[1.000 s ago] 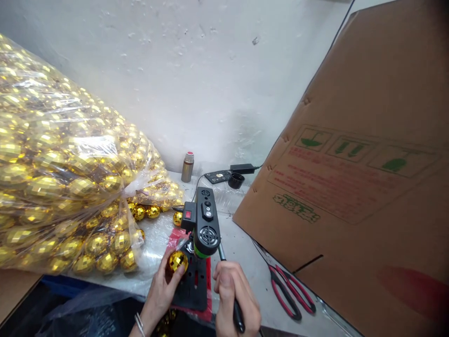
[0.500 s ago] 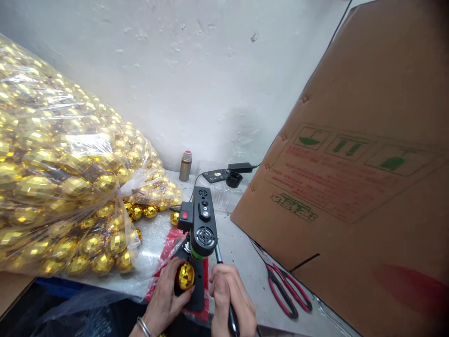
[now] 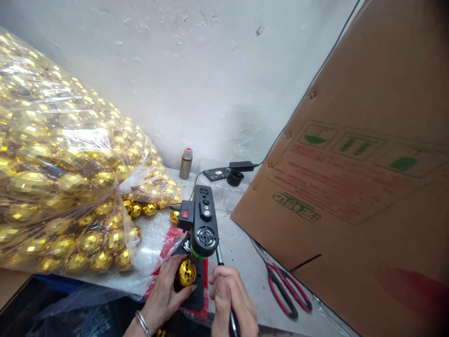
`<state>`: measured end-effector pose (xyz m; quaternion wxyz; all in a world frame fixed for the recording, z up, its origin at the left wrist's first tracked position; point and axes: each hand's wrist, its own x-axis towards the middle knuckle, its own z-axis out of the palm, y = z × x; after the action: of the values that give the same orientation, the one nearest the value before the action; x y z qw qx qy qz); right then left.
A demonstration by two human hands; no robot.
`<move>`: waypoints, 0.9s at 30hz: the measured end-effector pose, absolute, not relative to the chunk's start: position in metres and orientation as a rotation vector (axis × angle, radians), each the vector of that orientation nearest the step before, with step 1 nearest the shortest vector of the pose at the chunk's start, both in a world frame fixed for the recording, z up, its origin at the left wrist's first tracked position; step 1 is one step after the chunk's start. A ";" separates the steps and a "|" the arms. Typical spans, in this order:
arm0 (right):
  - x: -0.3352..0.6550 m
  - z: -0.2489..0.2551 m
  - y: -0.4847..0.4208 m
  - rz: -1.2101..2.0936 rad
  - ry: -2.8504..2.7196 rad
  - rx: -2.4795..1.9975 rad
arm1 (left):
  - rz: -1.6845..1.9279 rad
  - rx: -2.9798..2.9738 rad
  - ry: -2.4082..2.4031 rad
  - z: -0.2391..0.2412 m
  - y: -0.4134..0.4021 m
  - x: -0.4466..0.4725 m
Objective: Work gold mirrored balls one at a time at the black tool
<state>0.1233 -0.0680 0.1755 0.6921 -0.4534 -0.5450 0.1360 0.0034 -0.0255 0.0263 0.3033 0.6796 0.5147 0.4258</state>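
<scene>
In the head view, my left hand (image 3: 166, 290), with a silver bangle at the wrist, curls its fingers and thumb around a shiny gold faceted ball (image 3: 186, 272). The ball sits over the dark base plate (image 3: 195, 299) of a small black bench press (image 3: 205, 224) with round vents and a red switch. A green band shows under the press head, just behind the ball. My right hand (image 3: 233, 299) is wrapped around the black-gripped lever (image 3: 234, 324) at the machine's right side. Whether the ball touches the press head is hard to make out.
A large clear bag (image 3: 77, 187) of gold balls fills the left. Red-handled scissors (image 3: 286, 290) lie right of my right hand, beside a tall cardboard box (image 3: 343, 187). Behind the press stand a metal flask (image 3: 185, 164), a black cup (image 3: 235, 178) and a power adapter (image 3: 242, 166).
The view has shifted slightly. My left hand keeps its hold on the ball, which looks turned a little. My right hand stays on the lever, almost unmoved.
</scene>
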 end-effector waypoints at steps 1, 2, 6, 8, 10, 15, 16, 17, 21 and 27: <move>0.123 0.175 -0.068 0.297 -1.218 -1.011 | 1.122 1.805 1.352 0.026 -0.026 0.003; 0.124 0.175 -0.068 0.294 -1.219 -1.009 | 1.112 1.813 1.340 0.026 -0.027 0.002; 0.124 0.175 -0.067 0.303 -1.220 -1.001 | 1.055 1.826 1.304 0.033 -0.028 0.002; 0.124 0.176 -0.067 0.305 -1.220 -0.997 | 1.027 1.808 1.291 0.038 -0.029 0.002; 0.123 0.178 -0.067 0.300 -1.216 -1.000 | 1.018 1.779 1.292 0.040 -0.029 0.003; 0.124 0.181 -0.067 0.289 -1.223 -1.005 | 1.061 1.583 1.333 0.037 -0.021 -0.006; 0.124 0.181 -0.066 0.281 -1.231 -1.007 | 1.082 1.497 1.320 0.035 -0.018 -0.009; 0.124 0.181 -0.066 0.273 -1.240 -1.007 | 1.109 1.402 1.296 0.034 -0.016 -0.013; 0.123 0.182 -0.066 0.251 -1.242 -1.010 | 1.153 1.181 1.195 0.034 -0.013 -0.023; 0.124 0.193 -0.064 0.278 -1.225 -1.026 | 1.080 1.419 1.325 0.037 -0.018 -0.013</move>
<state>0.1237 -0.0640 0.1928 0.6886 -0.4587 -0.5476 0.1244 -0.0126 -0.0185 0.0369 0.4440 0.5725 0.5343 0.4354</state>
